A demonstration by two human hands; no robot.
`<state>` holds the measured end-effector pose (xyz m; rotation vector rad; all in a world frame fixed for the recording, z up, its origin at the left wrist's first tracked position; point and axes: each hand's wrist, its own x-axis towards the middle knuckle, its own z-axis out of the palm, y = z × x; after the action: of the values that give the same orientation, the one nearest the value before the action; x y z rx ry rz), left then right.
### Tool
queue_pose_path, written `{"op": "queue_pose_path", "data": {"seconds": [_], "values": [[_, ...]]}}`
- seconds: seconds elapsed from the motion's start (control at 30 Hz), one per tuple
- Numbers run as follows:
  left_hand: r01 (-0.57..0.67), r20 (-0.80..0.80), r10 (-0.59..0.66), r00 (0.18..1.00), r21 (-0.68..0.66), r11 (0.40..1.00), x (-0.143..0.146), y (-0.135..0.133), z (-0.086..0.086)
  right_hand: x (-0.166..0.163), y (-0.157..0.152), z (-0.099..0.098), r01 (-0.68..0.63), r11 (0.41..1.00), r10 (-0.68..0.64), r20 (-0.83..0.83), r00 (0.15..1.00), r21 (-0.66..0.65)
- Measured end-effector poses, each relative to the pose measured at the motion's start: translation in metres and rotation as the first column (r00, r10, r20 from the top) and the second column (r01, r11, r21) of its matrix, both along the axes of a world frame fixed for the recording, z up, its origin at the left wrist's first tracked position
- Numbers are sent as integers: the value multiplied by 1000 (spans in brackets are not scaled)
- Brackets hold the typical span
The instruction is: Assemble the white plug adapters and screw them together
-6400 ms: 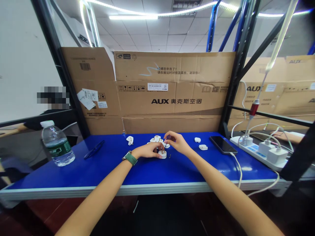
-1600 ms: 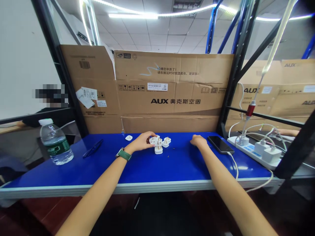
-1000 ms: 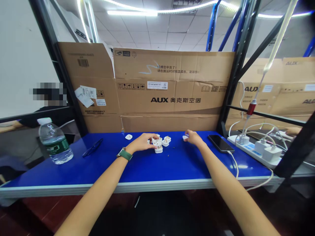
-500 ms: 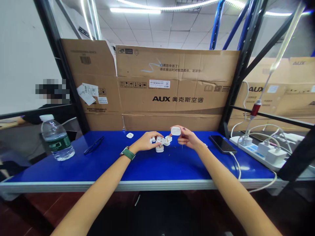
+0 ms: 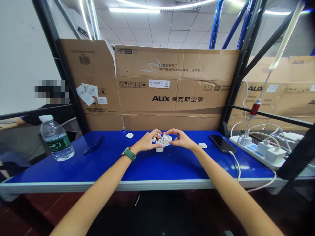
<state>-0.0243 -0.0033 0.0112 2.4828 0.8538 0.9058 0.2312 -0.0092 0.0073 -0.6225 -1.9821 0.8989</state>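
Observation:
My two hands meet over the middle of the blue table point(image 5: 137, 170). My left hand point(image 5: 147, 143), with a green watch at the wrist, pinches a white plug body point(image 5: 160, 142) with metal pins. My right hand point(image 5: 180, 140) presses a white plug cover point(image 5: 166, 138) against it; a small dark tip shows by its fingers. Another white plug point(image 5: 159, 149) lies just below the hands. Single white covers lie at the left point(image 5: 129, 135) and at the right point(image 5: 202, 145).
A water bottle point(image 5: 56, 138) stands at the left, with a dark pen point(image 5: 94, 145) near it. A black phone point(image 5: 222, 143) on a cable lies at the right, beside a power strip point(image 5: 258, 148) with chargers. Cardboard boxes point(image 5: 172, 88) wall the back. Another person sits at the far left.
My right hand reached right, picked up a white cover, carried it back and lowered it onto the plug in my left hand. The camera tilted slightly.

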Motion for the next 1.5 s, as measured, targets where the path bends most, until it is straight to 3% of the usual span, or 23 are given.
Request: {"op": "queue_pose_path", "data": {"seconds": [0.3,0.83,1.17,1.33,1.43,1.5], "values": [[-21,2,21,1000,38,999,1,0,-1,-8,6,-14,-8,994,-6,124,992,111],[30,57,-30,998,7,1000,4,-3,1,-10,0,-9,-27,974,-4,136,991,226],[18,155,-9,988,-56,998,4,5,-6,-8,-1,-9,80,963,-130,181,975,258],[53,214,-23,977,-135,989,8,9,-11,-12,-4,-9,101,937,-166,174,971,335],[50,175,-22,984,-153,987,8,8,-10,-13,-3,-9,104,927,-182,190,965,362],[18,73,-12,997,-87,996,7,6,-6,-12,-2,-10,106,924,-196,219,956,367]]}}
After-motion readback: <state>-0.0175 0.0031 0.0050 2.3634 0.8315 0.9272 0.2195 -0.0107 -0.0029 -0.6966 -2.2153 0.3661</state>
